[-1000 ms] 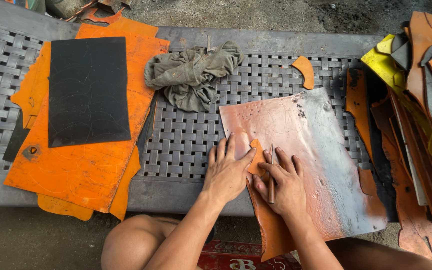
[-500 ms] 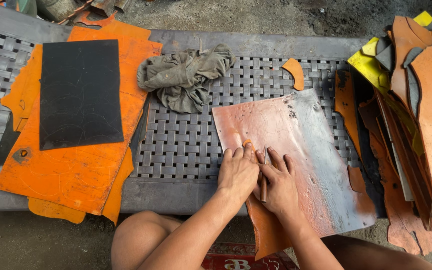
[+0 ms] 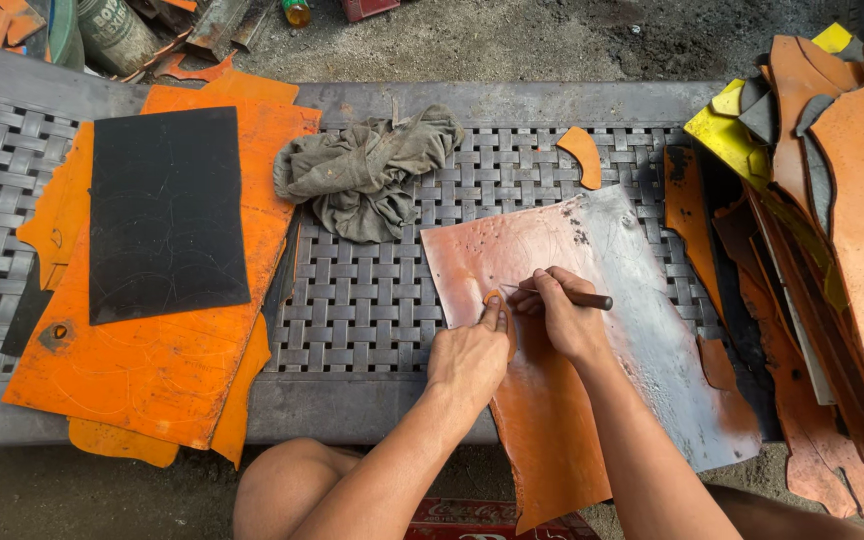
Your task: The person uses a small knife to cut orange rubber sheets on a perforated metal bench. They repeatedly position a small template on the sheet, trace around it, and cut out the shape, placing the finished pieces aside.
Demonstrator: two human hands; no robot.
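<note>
Pinching a thin awl (image 3: 564,296) like a pen, the right hand (image 3: 557,318) is closed around it with the tip low on the leather (image 3: 542,440), which suits scoring a line. The left hand (image 3: 470,355) lies nearly flat and holds nothing, its fingertips pressing a small orange piece (image 3: 493,297) so it cannot slip. The leather rests on a metal plate (image 3: 652,300) near the bench's (image 3: 372,300) front edge, giving a hard backing. A rag (image 3: 367,170) sits toward the back edge.
</note>
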